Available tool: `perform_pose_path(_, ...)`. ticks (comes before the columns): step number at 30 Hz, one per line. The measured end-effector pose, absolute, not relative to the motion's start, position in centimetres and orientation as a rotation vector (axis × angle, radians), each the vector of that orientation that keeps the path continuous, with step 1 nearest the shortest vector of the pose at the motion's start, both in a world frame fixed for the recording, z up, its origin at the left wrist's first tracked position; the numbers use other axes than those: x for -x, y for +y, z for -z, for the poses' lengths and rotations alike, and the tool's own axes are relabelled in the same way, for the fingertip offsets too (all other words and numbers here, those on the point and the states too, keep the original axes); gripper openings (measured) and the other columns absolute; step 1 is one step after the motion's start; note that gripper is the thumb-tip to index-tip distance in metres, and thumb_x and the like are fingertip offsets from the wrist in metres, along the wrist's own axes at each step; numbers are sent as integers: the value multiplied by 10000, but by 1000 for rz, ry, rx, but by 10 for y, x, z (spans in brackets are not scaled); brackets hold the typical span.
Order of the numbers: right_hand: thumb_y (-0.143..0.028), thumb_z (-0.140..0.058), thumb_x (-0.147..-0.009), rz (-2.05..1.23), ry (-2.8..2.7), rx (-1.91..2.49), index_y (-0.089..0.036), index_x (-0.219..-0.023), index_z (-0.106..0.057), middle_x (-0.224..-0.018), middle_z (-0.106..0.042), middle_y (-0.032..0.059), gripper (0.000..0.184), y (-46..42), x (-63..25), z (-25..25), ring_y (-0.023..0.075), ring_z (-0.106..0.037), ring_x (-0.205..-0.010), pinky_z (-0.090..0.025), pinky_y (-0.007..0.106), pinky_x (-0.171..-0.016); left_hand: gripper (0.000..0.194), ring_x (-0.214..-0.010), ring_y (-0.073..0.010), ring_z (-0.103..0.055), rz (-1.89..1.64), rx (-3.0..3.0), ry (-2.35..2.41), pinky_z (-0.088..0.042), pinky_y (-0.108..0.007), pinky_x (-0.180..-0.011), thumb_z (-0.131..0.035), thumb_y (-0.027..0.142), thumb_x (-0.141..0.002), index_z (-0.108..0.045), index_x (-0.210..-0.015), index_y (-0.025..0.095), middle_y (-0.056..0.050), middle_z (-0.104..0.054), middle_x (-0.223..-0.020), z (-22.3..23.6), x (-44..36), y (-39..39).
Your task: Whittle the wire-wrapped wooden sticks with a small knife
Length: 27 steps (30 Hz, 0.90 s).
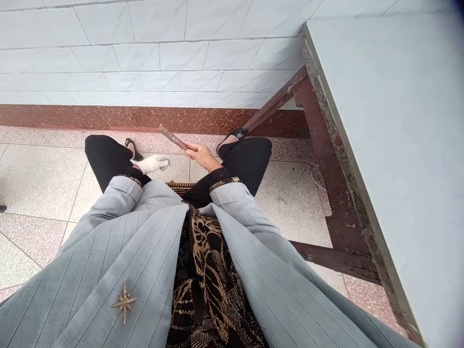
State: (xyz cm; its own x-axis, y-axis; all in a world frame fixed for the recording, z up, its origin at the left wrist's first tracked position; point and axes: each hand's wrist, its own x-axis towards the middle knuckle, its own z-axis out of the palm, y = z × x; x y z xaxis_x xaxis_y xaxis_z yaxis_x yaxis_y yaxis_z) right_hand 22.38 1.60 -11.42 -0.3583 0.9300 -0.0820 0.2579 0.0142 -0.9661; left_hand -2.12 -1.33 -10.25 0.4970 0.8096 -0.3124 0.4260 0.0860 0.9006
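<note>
My right hand (199, 155) is bare and closed around the handle of a brush (174, 140). The brush has a reddish-brown handle and a metal band, and its bristle end points up and left, away from me. Over my left thigh, my left hand (152, 164) wears a white glove. Its fingers look curled together, with a greyish patch at the tips; whether anything is inside them is hidden. The two hands are apart, both above the gap between my knees.
Between my thighs shows the edge of a brown woven item (180, 187). A white-topped table (406, 121) with a worn reddish-brown frame (326, 159) stands close on my right. Ahead is a white-tiled wall (145, 58) above a reddish-brown skirting (108, 117). A pale cord (314, 175) lies on the floor.
</note>
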Motion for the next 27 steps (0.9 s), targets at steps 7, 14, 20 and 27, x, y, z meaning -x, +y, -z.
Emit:
perform_pose_path(7,-277,-562,-952,-843,-2230,1700,-241,-1344,-714,-1184,-754,74,422,5,-222,104,268,-667,-1072,-478,351,-912,202,-536,-109,-462,-201,-1711,1140,-386,-247,-555,-543,229,-861,-717,-879,130,23,-503,-581,105,18,-20)
perform_pose_path(14,-247,-537,-974,-688,-2704,1778,-238,-1288,-731,-1227,-734,129,370,-2,-217,92,296,-651,-1130,-440,357,-881,258,-527,-102,-447,-216,-1774,1272,-371,-240,-515,-544,257,-821,-748,-926,138,8,-545,-636,104,22,-17)
perform_pose_path(20,-243,-558,-964,-754,-2844,1704,-265,-1251,-757,-1170,-748,109,349,0,-223,89,271,-659,-1088,-427,334,-849,248,-761,-155,-596,-248,-2030,1275,-463,-272,-732,-543,268,-818,-762,-846,155,-29,-687,-814,107,30,-6)
perform_pose_path(27,-239,-625,-922,-922,-2851,1555,-316,-1229,-781,-1094,-781,28,353,3,-230,100,215,-677,-1016,-435,273,-826,229,-941,-187,-620,-439,-2057,1318,-474,-324,-949,-540,261,-860,-743,-868,156,-48,-692,-929,102,33,-2)
